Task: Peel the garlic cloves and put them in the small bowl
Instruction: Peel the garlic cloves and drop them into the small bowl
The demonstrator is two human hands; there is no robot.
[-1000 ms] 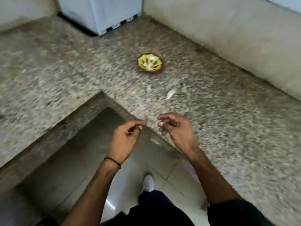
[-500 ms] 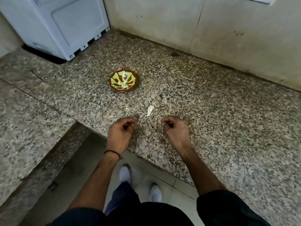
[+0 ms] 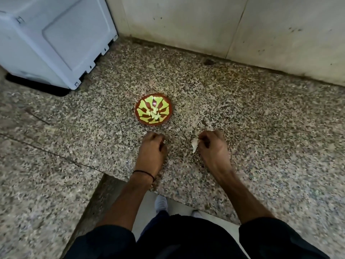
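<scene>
left hand [image 3: 152, 146], right hand [image 3: 212, 144] pinching peel [image 3: 194, 144], counter [image 3: 177, 184] edge near, bowl [image 3: 153, 112] beyond

Small bowl [image 3: 153, 109] on the counter [image 3: 242, 118], behind left hand [image 3: 153, 146] and right hand [image 3: 212, 146]; garlic piece [image 3: 194, 144], apparently, in right hand.

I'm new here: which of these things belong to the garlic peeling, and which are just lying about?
Part of the job:
- small bowl, pale peeled pieces inside
- pale garlic piece, next to the right hand
- left hand, fingers curled

Just there:
- white appliance
- granite counter
- wall
- black wristband
</scene>
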